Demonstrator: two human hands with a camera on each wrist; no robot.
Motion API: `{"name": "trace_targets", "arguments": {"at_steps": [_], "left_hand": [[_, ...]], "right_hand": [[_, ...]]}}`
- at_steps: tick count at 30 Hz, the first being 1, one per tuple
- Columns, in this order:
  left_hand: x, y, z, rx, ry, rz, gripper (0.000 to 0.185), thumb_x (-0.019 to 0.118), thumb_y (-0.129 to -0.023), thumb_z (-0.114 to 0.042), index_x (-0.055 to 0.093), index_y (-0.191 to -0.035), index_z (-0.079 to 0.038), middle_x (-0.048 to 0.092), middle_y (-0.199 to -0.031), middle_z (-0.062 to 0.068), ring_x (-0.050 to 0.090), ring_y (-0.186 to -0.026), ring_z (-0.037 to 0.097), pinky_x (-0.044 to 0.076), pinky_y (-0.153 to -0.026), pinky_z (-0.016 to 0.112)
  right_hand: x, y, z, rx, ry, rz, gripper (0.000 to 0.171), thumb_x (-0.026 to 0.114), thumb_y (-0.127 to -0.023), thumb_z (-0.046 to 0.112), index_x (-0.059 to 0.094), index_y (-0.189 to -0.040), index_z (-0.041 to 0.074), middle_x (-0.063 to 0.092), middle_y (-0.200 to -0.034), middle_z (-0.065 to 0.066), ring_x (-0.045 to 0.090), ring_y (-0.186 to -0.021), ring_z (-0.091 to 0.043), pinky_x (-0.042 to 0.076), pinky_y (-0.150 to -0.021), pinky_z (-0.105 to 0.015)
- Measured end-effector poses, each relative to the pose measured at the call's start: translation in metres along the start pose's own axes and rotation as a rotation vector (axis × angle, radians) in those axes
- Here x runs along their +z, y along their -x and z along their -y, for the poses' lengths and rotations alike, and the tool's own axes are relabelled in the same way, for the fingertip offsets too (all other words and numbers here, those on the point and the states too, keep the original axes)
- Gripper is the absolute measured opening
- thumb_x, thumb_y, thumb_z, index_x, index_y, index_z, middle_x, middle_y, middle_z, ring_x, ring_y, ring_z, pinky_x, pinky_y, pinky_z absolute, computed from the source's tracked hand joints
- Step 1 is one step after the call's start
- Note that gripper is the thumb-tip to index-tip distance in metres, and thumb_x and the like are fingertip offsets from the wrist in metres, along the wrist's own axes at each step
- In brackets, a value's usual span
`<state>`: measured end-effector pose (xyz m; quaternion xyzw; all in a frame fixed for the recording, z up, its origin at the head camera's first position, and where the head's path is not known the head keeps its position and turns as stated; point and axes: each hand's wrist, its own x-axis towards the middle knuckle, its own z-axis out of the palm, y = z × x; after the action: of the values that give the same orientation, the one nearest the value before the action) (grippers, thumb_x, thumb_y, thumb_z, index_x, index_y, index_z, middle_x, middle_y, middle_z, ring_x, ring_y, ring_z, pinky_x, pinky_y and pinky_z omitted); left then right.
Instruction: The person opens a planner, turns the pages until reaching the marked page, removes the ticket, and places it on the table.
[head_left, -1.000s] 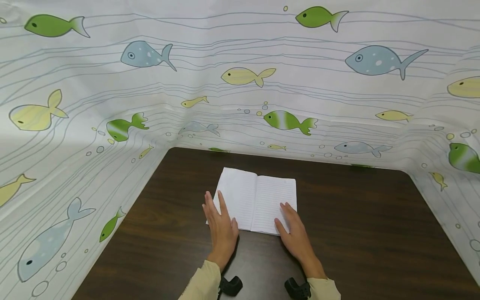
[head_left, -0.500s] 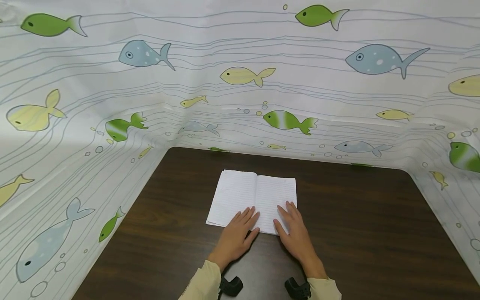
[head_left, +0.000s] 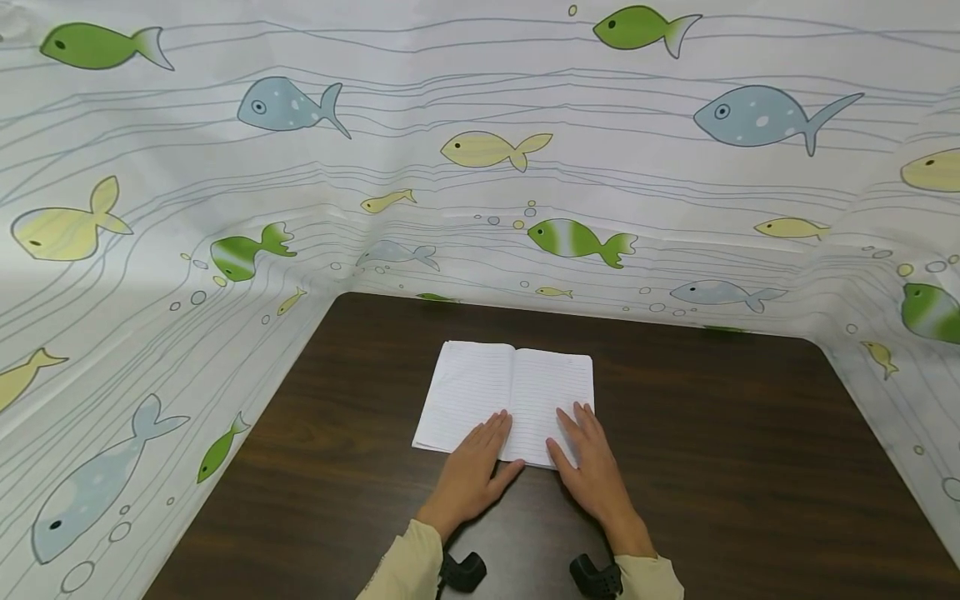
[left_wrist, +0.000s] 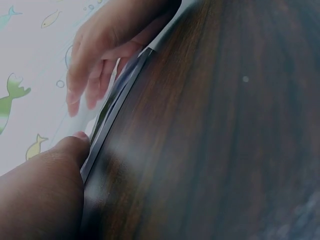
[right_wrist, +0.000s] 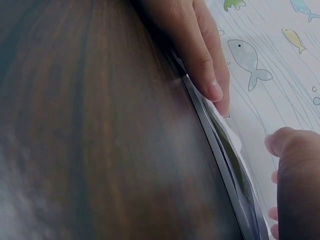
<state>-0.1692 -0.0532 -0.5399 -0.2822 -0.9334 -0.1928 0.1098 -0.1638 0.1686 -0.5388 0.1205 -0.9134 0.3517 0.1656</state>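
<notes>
On the dark wood table (head_left: 712, 467) sits an open notebook (head_left: 480, 392), lined pages facing up, lying flat near the middle and a bit toward the back edge. Both hands are resting on its near edge with fingers pretty much straight, so nothing is actually gripped, just flat palms and fingertips on paper. Left hand (head_left: 472, 475) lies over the bottom of the left page right by the spine, fingers angled up and to the right. Right hand (head_left: 588, 467) covers the bottom of the right page, fingers spread slightly, thumb pointing in toward the other hand. The two hands are close together but not touching. From the wrist cams you get a low side-on look at the notebook's edge (left_wrist: 112, 117) as a thin stack on the wood, with fingers laid over it (right_wrist: 200, 60). Around the table on three sides hangs a white sheet (head_left: 480, 192) printed with green, blue and yellow fish. Pale yellow sleeves (head_left: 405, 567) show at the bottom.
</notes>
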Motion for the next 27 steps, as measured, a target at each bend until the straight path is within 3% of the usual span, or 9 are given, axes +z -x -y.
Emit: {"name": "trace_targets", "arguments": {"at_steps": [10,18,27], "left_hand": [[-0.0015,-0.0008,0.0,-0.007,0.039,-0.037,0.071,0.052,-0.097,-0.049,0.035,-0.149,-0.004,0.039,-0.152,0.008,0.034,-0.141,0.018,0.027,-0.116,0.034],[-0.0011,-0.001,0.0012,-0.004,0.054,-0.07,0.067,0.05,-0.099,-0.047,0.038,-0.148,-0.003,0.043,-0.149,0.01,0.041,-0.136,0.023,0.034,-0.111,0.039],[-0.002,-0.0005,0.0008,-0.025,0.073,-0.05,0.066,0.051,-0.099,-0.046,0.036,-0.149,-0.006,0.042,-0.15,0.008,0.04,-0.137,0.023,0.034,-0.111,0.039]], "right_hand": [[-0.0028,0.0009,0.0037,0.004,0.001,0.087,0.063,0.064,-0.091,0.046,0.047,-0.145,0.017,0.033,-0.154,-0.014,0.028,-0.142,-0.033,0.036,-0.105,-0.058],[-0.0037,0.0016,0.006,0.007,-0.063,0.141,0.069,0.068,-0.087,0.05,0.048,-0.145,0.018,0.034,-0.154,-0.011,0.035,-0.139,-0.033,0.039,-0.103,-0.057],[-0.0001,0.0025,0.0014,-0.099,-0.092,0.112,0.074,0.082,-0.078,0.036,0.051,-0.142,0.014,0.038,-0.15,-0.018,0.041,-0.134,-0.037,0.045,-0.098,-0.055]]}}
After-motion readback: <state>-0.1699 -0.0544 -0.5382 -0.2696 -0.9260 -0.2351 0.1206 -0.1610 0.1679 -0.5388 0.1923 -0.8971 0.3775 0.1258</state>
